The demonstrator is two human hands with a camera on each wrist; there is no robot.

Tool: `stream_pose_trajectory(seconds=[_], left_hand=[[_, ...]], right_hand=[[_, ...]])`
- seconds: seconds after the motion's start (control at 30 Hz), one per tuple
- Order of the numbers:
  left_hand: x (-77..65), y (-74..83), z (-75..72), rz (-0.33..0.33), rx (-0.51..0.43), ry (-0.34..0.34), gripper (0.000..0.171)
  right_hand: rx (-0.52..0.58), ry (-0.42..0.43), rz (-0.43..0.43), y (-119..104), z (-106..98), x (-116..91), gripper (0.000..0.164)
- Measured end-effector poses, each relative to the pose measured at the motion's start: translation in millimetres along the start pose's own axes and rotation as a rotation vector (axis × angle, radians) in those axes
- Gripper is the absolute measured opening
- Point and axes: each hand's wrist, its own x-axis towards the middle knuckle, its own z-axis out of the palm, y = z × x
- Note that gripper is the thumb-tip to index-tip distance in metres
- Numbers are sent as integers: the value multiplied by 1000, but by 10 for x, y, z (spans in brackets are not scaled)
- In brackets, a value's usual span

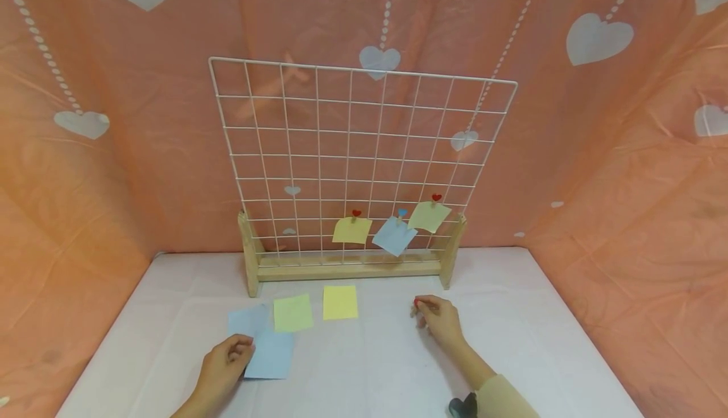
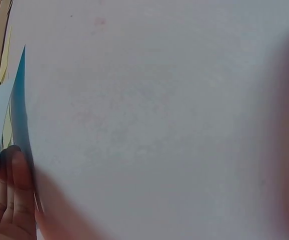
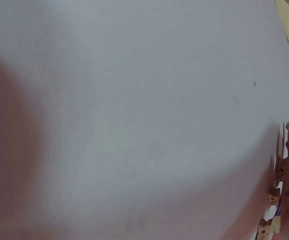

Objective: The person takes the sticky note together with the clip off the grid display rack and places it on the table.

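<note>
My left hand (image 1: 224,362) pinches a blue sticky note (image 1: 272,358) at its left edge, over the table. In the left wrist view the blue note (image 2: 20,110) stands up from the fingertips. A second blue note (image 1: 246,318) lies partly behind it. To the right are a green note (image 1: 292,313) and a yellow note (image 1: 340,302). My right hand (image 1: 442,322) pinches a small wooden clothespin with a red heart (image 1: 416,302). Several more wooden clothespins (image 3: 273,195) show beside its fingers in the right wrist view; whether the hand touches them I cannot tell.
Behind the notes stands a white wire grid (image 1: 332,146) on a wooden base (image 1: 349,270). Heart clothespins hold a yellow note (image 1: 352,231), a blue note (image 1: 394,236) and a green note (image 1: 429,217) on its lower right. Orange cloth (image 1: 188,171) encloses the white table (image 1: 370,367).
</note>
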Motion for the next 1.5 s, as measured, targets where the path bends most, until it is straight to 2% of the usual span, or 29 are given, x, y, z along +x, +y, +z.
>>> stream_pose_trajectory(seconds=[0.13,0.33,0.43,0.77,0.97,1.2,1.37,1.5], left_hand=[[-24,-8,3,-8,-12,-12,21],[-72,-17,31,-59,-95,-52,24],[-92,-28,43,-74,-105,-73,28],[-97,-59,39,-10,-67,-128,35],[-106,-31,42,36,-15,-101,34],[-97,-22,40,55,42,-60,32],[-54,33,20,58,23,-39,29],[-8,89,7,87,32,-22,24]], right_hand=[[-6,-6,6,-6,-14,3,20],[-4,-19,9,-11,-25,11,19],[-10,-23,8,-9,-26,13,19],[-110,-9,-20,-4,-38,24,16],[-135,0,-49,20,-35,23,14],[-118,1,-66,50,-40,43,14],[-91,10,-34,18,-54,65,14],[-76,24,-26,-16,-51,73,15]])
